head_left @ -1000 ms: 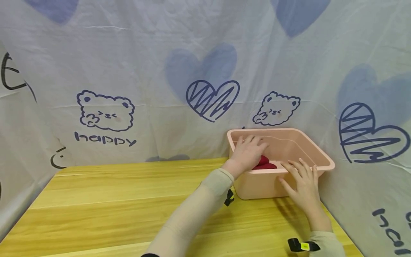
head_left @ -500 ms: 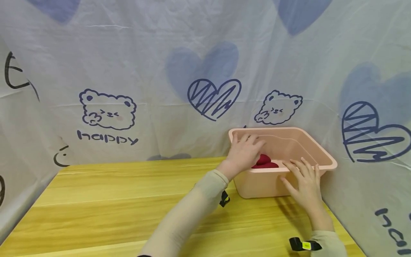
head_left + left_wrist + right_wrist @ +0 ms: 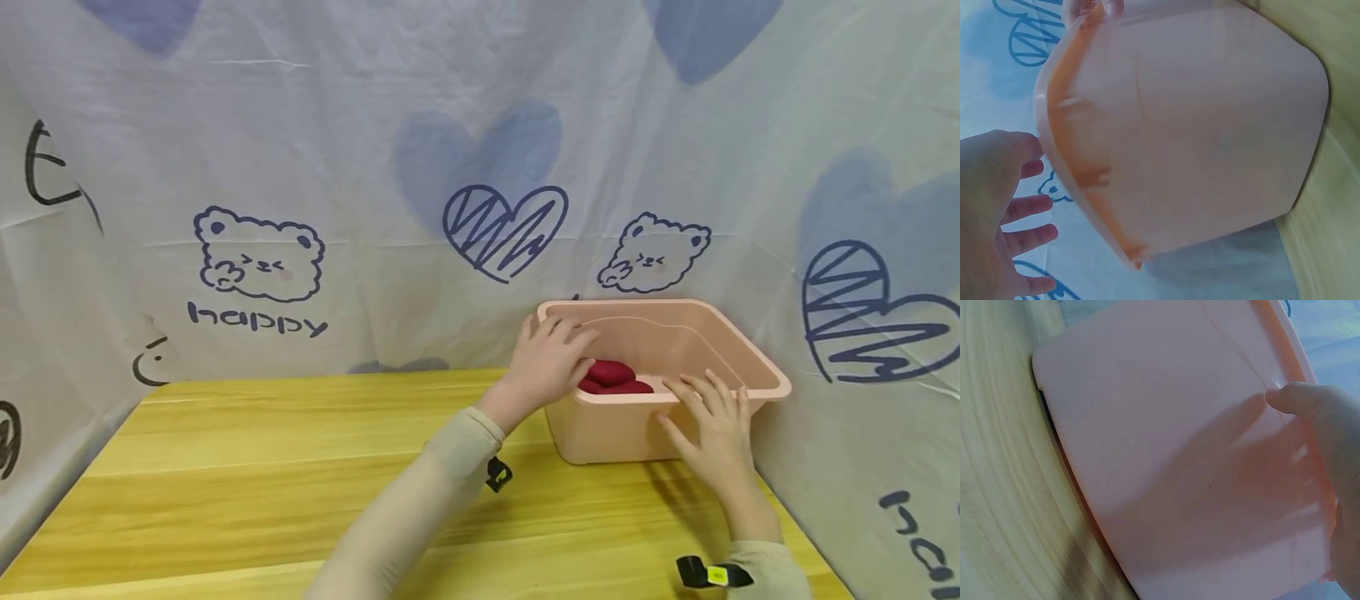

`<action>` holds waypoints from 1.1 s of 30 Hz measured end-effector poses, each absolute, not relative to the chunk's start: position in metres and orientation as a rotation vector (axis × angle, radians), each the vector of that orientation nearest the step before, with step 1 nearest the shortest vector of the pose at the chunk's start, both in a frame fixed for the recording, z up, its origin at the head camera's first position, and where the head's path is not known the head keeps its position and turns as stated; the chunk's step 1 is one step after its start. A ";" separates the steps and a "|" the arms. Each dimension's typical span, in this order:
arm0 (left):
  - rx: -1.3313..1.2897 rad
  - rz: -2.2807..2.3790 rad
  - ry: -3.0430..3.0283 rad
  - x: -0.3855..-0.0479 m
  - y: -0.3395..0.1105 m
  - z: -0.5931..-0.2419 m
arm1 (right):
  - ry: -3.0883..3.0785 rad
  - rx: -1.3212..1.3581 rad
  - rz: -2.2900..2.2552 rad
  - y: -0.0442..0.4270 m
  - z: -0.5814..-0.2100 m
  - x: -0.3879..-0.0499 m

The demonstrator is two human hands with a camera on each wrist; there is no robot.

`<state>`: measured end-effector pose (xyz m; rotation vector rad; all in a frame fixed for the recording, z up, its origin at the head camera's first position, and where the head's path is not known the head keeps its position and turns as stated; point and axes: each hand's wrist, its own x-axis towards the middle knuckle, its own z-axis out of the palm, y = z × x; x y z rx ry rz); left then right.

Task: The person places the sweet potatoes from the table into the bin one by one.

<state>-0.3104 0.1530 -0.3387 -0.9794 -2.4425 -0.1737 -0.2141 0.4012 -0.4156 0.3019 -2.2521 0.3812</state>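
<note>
A pink plastic bin (image 3: 622, 429) stands at the table's right end. Inside, at its left, lie dark red, rounded oblong things (image 3: 611, 372) resembling sweet potatoes; the front wall hides their lower parts. My left hand (image 3: 542, 362) hovers at the bin's left rim, fingers spread and nothing in them. In the left wrist view its thumb lies close to the rim; I cannot tell whether they touch. My right hand (image 3: 716, 429) holds the front rim near the right corner, fingers over the edge. Its thumb (image 3: 1291, 399) presses the outer wall in the right wrist view.
The yellow wood-grain table (image 3: 262, 467) extends to the left of the bin. A pale cloth curtain (image 3: 360, 100) with blue hearts and bears hangs behind and down the right side, close to the bin. Black straps (image 3: 712, 573) sit at the wrists.
My left hand has drawn back left and up out of the bin to its left rim, uncovering more of the red things. The right hand stays at the front rim.
</note>
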 end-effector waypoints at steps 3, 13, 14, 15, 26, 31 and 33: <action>-0.968 -0.180 -2.442 -0.310 0.143 -0.338 | -2.250 0.302 0.387 0.401 -0.416 -0.215; -0.936 -0.182 -2.416 -0.299 0.112 -0.338 | -2.259 0.307 0.382 0.399 -0.417 -0.219; -0.937 -0.187 -2.412 -0.298 0.110 -0.339 | -2.259 0.305 0.381 0.400 -0.417 -0.219; -0.937 -0.188 -2.409 -0.297 0.107 -0.339 | -2.260 0.302 0.380 0.400 -0.417 -0.219; -0.912 -0.233 -2.420 -0.286 0.080 -0.344 | -2.341 0.241 0.341 0.406 -0.412 -0.209; -0.882 -0.236 -2.412 -0.281 0.065 -0.348 | -2.338 0.232 0.344 0.409 -0.413 -0.207; -0.870 -0.234 -2.415 -0.280 0.058 -0.350 | -2.331 0.229 0.352 0.408 -0.411 -0.207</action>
